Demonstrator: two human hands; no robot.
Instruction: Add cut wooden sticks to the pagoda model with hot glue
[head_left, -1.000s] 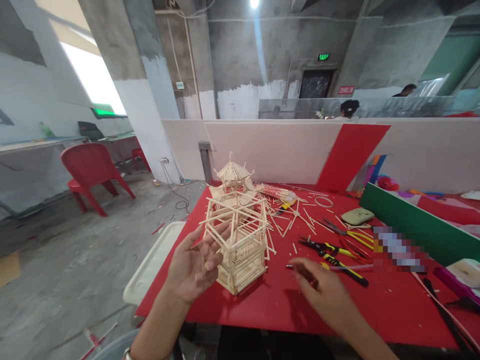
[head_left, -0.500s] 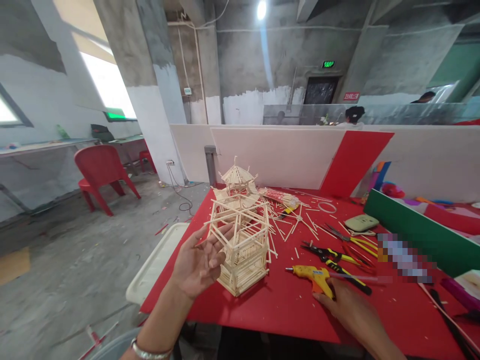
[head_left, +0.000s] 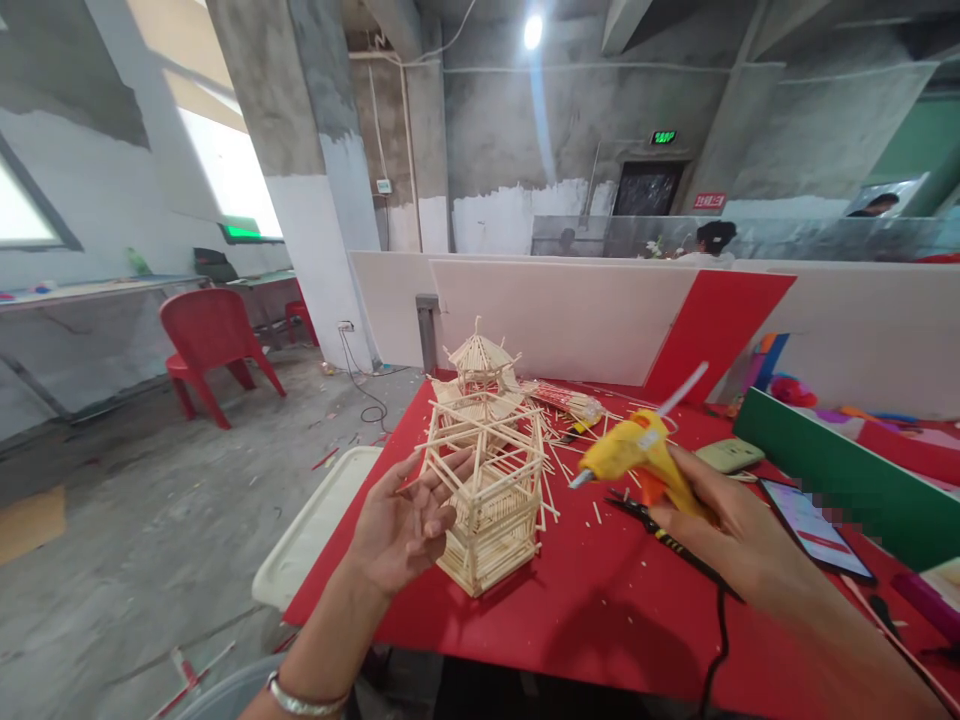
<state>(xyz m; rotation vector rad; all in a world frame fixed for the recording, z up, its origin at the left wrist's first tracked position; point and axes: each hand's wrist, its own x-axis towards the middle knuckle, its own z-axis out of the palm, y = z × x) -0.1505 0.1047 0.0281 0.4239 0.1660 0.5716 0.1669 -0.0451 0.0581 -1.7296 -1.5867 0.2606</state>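
A six-sided frame of thin wooden sticks stands upright near the table's left edge. Beside its left side is my left hand, palm up with loosely bent fingers apart; the fingertips reach the frame's upper bars, and I cannot tell if they touch. Nothing shows in that palm. My right hand grips a yellow hot glue gun by its handle, above the table. Its nozzle points left towards the frame, and a glue stick juts from its back. Behind the frame stands a stick pagoda roof.
Loose sticks and a bag of sticks lie on the red table. Pliers lie partly under my right hand. A phone, a pale green case and a green board are on the right.
My right hand has lifted the glue gun off the table and tilted it, nozzle down and left. My left hand stays beside the frame. The view has shifted slightly.
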